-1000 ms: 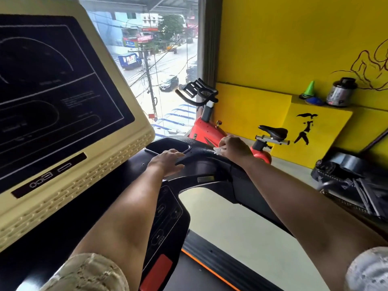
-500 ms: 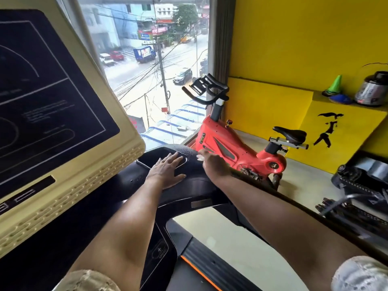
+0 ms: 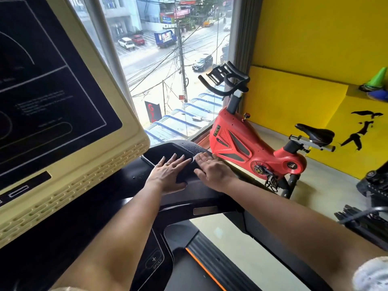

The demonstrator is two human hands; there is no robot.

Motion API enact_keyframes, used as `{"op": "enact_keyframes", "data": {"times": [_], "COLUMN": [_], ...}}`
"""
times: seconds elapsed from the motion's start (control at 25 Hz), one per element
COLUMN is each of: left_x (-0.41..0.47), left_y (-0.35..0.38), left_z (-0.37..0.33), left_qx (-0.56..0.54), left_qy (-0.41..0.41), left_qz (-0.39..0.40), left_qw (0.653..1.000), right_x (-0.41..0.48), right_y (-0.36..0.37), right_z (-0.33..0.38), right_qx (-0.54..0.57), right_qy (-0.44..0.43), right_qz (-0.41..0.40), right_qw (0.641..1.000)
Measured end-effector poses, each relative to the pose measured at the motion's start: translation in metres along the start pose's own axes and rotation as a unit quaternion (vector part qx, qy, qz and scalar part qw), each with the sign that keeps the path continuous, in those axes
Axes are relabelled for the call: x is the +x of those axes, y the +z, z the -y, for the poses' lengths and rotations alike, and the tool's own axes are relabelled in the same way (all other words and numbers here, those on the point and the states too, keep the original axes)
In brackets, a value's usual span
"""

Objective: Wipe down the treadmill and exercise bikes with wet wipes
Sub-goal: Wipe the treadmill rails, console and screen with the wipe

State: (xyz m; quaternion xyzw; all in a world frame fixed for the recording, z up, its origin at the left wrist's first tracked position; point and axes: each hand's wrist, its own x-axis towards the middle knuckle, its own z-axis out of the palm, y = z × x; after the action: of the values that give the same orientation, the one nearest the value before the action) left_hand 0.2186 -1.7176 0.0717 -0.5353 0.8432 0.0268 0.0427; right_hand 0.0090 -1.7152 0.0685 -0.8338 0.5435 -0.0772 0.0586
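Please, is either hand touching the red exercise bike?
No, the left hand and right hand rest on the treadmill console, apart from the red exercise bike.

person, 2 arms. left forearm and right forearm are bare from left hand and right hand back to short sleeves. right sleeve, far behind its hand: pale, whitish, faintly textured cloth. left sleeve: beige edge only, pattern unclear.

The head-worn camera looks forward and down, close over the treadmill.
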Motion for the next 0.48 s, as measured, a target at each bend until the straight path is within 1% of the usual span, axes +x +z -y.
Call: {"op": "enact_keyframes", "data": {"times": [0.04,0.08,0.16,0.2,0.28,0.48], "left_x": [0.001,0.001,0.001,0.001,0.000,0.000], "left_y": [0.000,0.000,-0.001,-0.002,-0.003,-0.005], "left_z": [0.000,-0.001,-0.002,-0.002,-0.004,-0.001], "left_qx": [-0.004,-0.006,-0.003,-0.001,0.007,0.005], "left_qy": [0.000,0.000,-0.001,0.000,0.005,0.012], "left_qz": [0.000,0.001,0.003,0.004,0.009,0.019], "left_qw": [1.000,1.000,1.000,1.000,1.000,1.000], "right_x": [-0.003,-0.005,0.003,0.013,0.036,0.095], "right_y": [0.001,0.001,-0.002,-0.004,-0.006,-0.012], "right_z": [0.004,0.004,0.001,0.001,0.000,0.005], "right_qx": [-0.009,-0.026,-0.034,-0.018,0.028,0.056], "right_qy": [-0.022,-0.037,-0.017,-0.003,0.012,-0.040], "right_qz": [0.018,0.018,0.008,0.017,0.062,0.142], "right_qw": [1.000,0.999,0.999,1.000,0.998,0.987]}}
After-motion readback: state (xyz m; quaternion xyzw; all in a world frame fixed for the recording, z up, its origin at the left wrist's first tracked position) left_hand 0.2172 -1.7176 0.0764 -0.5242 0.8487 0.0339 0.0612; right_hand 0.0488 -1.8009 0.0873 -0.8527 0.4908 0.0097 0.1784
